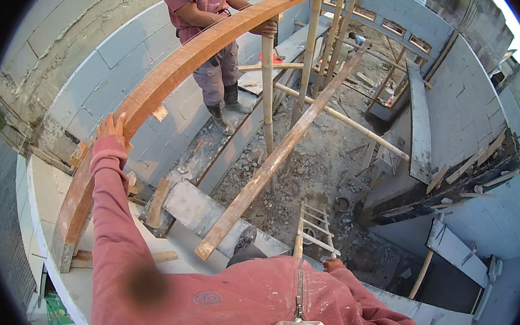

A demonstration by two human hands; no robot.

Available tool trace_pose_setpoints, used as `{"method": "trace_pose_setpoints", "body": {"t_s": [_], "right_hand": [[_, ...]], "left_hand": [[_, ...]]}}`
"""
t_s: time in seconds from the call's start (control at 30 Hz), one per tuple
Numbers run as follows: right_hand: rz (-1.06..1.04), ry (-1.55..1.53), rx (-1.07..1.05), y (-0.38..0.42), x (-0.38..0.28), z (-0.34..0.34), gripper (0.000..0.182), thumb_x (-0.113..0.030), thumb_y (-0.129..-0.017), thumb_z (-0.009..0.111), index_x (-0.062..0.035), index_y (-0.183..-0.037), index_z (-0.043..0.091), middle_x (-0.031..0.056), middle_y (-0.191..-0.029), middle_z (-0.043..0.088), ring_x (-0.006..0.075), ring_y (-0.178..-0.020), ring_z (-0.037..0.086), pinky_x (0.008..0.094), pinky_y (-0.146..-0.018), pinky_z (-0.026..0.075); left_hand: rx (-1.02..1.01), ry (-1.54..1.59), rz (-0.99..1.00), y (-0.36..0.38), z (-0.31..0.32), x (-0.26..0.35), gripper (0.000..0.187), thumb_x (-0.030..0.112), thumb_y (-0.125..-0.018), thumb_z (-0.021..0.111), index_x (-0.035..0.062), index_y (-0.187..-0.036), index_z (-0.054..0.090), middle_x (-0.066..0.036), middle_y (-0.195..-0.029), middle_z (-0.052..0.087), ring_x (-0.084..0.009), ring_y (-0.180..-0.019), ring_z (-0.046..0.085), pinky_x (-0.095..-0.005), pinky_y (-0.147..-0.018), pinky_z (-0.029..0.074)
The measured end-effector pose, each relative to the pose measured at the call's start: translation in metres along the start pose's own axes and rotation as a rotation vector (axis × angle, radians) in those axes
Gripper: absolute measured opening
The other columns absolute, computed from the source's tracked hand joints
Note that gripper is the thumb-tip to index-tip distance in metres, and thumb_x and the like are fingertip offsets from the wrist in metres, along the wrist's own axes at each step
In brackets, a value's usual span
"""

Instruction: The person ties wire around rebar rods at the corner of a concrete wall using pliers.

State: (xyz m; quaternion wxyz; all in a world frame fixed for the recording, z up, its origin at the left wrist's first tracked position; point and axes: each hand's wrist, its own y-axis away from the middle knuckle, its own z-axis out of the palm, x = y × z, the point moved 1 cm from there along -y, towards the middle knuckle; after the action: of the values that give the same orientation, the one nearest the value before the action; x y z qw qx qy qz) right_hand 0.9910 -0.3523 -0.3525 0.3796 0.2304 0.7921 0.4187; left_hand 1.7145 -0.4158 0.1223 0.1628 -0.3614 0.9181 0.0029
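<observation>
Left hand [111,130] spread over long brown wooden beam [182,58], near left. Right hand [333,264] near pale slender-railed ladder [300,233]; cannot tell grip.

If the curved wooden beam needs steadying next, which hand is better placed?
Left, most likely: the left hand lies on the curved wooden beam, while the right hand is down near the ladder, well away from that beam.

Plank [286,146] right of beam [175,71]

No clearly legible text.
</observation>
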Motion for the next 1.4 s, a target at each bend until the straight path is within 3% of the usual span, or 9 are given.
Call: {"method": "trace_pose_setpoints", "body": {"t_s": [0.37,0.7,0.9,1.03,1.1,1.17,1.23,1.37,1.4], "right_hand": [[-0.056,-0.060,-0.028,0.009,0.002,0.001,0.043,-0.026,-0.079,0.068,-0.0034,-0.114,0.060,0.0140,-0.100,0.066,0.0239,-0.087,0.064,0.0331,-0.075,0.049],[-0.044,-0.029,0.009,0.021,0.011,0.000,0.037,-0.028,-0.079,0.068,-0.0029,-0.106,0.064,0.0105,-0.086,0.066,0.0201,-0.070,0.064,0.0335,-0.061,0.051],[0.027,-0.064,0.002,0.042,-0.004,-0.003,0.040,-0.026,-0.080,0.068,-0.0022,-0.112,0.060,0.0121,-0.086,0.066,0.0204,-0.068,0.063,0.0332,-0.058,0.050],[0.064,-0.108,0.009,0.061,0.020,0.003,0.041,-0.025,-0.081,0.067,-0.0025,-0.114,0.059,0.0126,-0.086,0.066,0.0204,-0.065,0.062,0.0329,-0.056,0.048],[0.117,-0.156,-0.009,0.087,0.053,0.020,0.040,-0.025,-0.081,0.067,-0.0033,-0.114,0.059,0.0129,-0.086,0.066,0.0199,-0.064,0.061,0.0330,-0.055,0.048],[0.005,-0.210,0.036,0.038,0.002,-0.002,0.039,-0.025,-0.082,0.066,-0.0040,-0.115,0.059,0.0131,-0.086,0.065,0.0194,-0.062,0.061,0.0330,-0.054,0.047],[-0.331,0.310,-0.053,0.011,0.024,-0.005,0.042,-0.029,-0.082,0.066,-0.0052,-0.115,0.059,0.0132,-0.092,0.066,0.0203,-0.077,0.063,0.0322,-0.067,0.049],[-0.031,0.300,0.008,0.032,-0.001,-0.008,0.043,-0.032,-0.079,0.067,-0.0054,-0.113,0.062,0.0134,-0.100,0.066,0.0241,-0.095,0.062,0.0314,-0.082,0.048],[-0.070,0.279,0.000,0.031,0.001,-0.008,0.043,-0.032,-0.079,0.066,-0.0054,-0.112,0.062,0.0138,-0.101,0.066,0.0249,-0.096,0.062,0.0318,-0.082,0.048]], "left_hand": [[0.037,0.014,0.006,0.013,-0.014,0.006,0.080,0.012,-0.073,0.073,0.0365,-0.137,0.031,-0.005,-0.146,0.025,-0.0305,-0.133,0.027,-0.0547,-0.103,0.031],[0.043,0.022,0.002,0.024,-0.023,0.011,0.081,0.014,-0.071,0.074,0.0365,-0.137,0.031,-0.005,-0.146,0.025,-0.0313,-0.133,0.028,-0.0533,-0.102,0.033],[0.039,0.033,0.015,0.021,-0.021,0.010,0.073,0.014,-0.077,0.069,0.0365,-0.136,0.032,-0.006,-0.146,0.026,-0.0314,-0.132,0.029,-0.0539,-0.102,0.032],[0.077,0.055,-0.060,-0.023,0.042,-0.014,0.067,0.015,-0.083,0.061,0.0381,-0.138,0.029,-0.006,-0.148,0.023,-0.0324,-0.135,0.024,-0.0558,-0.103,0.029],[0.030,-0.044,0.006,0.029,-0.029,0.016,0.066,0.015,-0.086,0.058,0.0392,-0.139,0.028,-0.006,-0.149,0.021,-0.0330,-0.136,0.021,-0.0567,-0.104,0.027],[-0.020,-0.039,-0.065,0.022,-0.034,0.019,0.065,0.014,-0.087,0.056,0.0404,-0.139,0.027,-0.007,-0.150,0.019,-0.0333,-0.137,0.019,-0.0567,-0.105,0.025],[-0.014,-0.010,-0.118,0.011,-0.016,0.011,0.065,0.011,-0.088,0.054,0.0420,-0.138,0.027,-0.007,-0.150,0.018,-0.0332,-0.138,0.017,-0.0565,-0.105,0.025],[-0.039,-0.024,-0.123,0.014,-0.021,0.014,0.064,0.011,-0.088,0.053,0.0412,-0.138,0.028,-0.008,-0.150,0.019,-0.0331,-0.138,0.018,-0.0556,-0.106,0.024],[-0.051,-0.033,-0.101,0.016,-0.023,0.015,0.064,0.010,-0.087,0.053,0.0408,-0.138,0.028,-0.009,-0.149,0.019,-0.0331,-0.138,0.018,-0.0551,-0.106,0.024]]}}
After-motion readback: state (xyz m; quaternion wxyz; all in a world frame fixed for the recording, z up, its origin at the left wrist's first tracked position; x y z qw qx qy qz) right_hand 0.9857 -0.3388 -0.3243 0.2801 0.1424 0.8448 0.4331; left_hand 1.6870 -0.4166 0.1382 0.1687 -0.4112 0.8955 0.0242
